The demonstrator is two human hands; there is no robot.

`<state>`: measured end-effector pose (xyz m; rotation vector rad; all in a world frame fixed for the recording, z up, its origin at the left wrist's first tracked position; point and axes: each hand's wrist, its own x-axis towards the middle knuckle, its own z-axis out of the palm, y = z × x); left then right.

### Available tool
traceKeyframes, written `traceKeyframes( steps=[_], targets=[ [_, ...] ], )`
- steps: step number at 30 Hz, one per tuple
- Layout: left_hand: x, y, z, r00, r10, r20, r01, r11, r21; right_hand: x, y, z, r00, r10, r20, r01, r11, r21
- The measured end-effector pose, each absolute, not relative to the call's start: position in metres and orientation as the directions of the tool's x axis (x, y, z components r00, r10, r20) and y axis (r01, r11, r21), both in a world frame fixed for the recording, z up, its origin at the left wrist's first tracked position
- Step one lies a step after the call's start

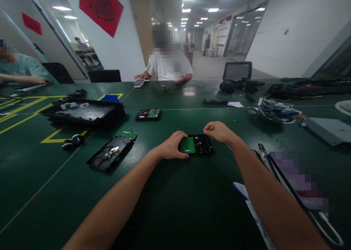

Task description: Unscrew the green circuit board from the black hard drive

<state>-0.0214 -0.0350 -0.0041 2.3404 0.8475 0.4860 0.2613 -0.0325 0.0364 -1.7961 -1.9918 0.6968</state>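
Head view: on the dark green table (192, 202), gripping with the left hand (173, 146) a flat black hard drive (202, 144), bright green circuit board (188, 144) on its left half; pinching with the right hand (218, 131) a small yellow-and-black tool (212, 128) near its far right corner.

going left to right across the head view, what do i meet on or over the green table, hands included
Black rounded item, drive with a protruding green board, smaller-looking drive, left hand, drive it grips, right hand, cable bundle, grey metal box.
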Motion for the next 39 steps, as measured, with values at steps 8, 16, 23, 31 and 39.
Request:
traceKeyframes(
  steps=[8,16,23,31,39],
  targets=[
    [-0.031,-0.034,0.003,0.796,0.602,0.055,0.374,-0.562,0.737,0.232,-0.045,0.046,-0.264,0.962,-0.067,0.765,0.167,-0.622],
    [-0.031,-0.032,-0.001,0.715,0.698,0.046,0.559,-0.609,0.564,0.228,-0.04,0.038,-0.189,0.982,0.003,0.912,0.176,-0.37],
    [-0.026,-0.034,0.002,0.702,0.709,0.076,0.561,-0.615,0.555,0.228,-0.04,0.035,-0.185,0.98,-0.076,0.927,0.148,-0.343],
    [-0.027,-0.024,0.003,0.646,0.759,0.086,0.614,-0.583,0.532,0.242,-0.044,0.045,-0.174,0.932,-0.319,0.908,0.027,-0.418],
    [-0.023,-0.033,0.012,0.604,0.792,0.095,0.677,-0.572,0.464,0.248,-0.044,0.047,-0.188,0.96,-0.207,0.843,0.05,-0.536]
  ],
)
